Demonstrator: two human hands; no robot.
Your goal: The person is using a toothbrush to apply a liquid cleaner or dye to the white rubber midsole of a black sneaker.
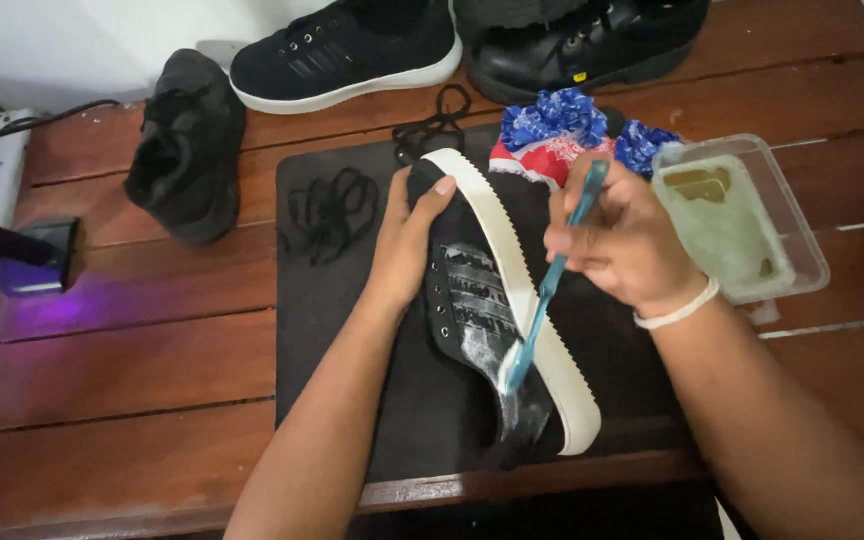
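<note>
- The right hand (624,240) is closed around the handle of a blue toothbrush (549,285), fingers wrapped and pressed together, with the bristle end angled down onto the side of a black shoe (497,320) where white foam shows.
- The left hand (407,240) clamps the same shoe at its heel end, thumb on top and fingers curled around the far side, likely to keep it from sliding under the brushing.
- The shoe lies tipped on its side, white sole (527,300) turned up toward the right hand, which puts the soapy side panel within reach of the bristles.
- It rests on a dark mat (352,400) on a wooden table (132,370), probably to catch drips.
- Loose black laces (330,210) lie on the mat just beside the left hand.
- A clear plastic tub (742,215) of cloudy liquid sits near the right hand, handy for dipping.
- A blue and red cloth (562,135) lies beyond the shoe.
- Three more dark shoes stand at the far edge; two are cut off by the frame.
- The left fingertips are hidden behind the shoe.
</note>
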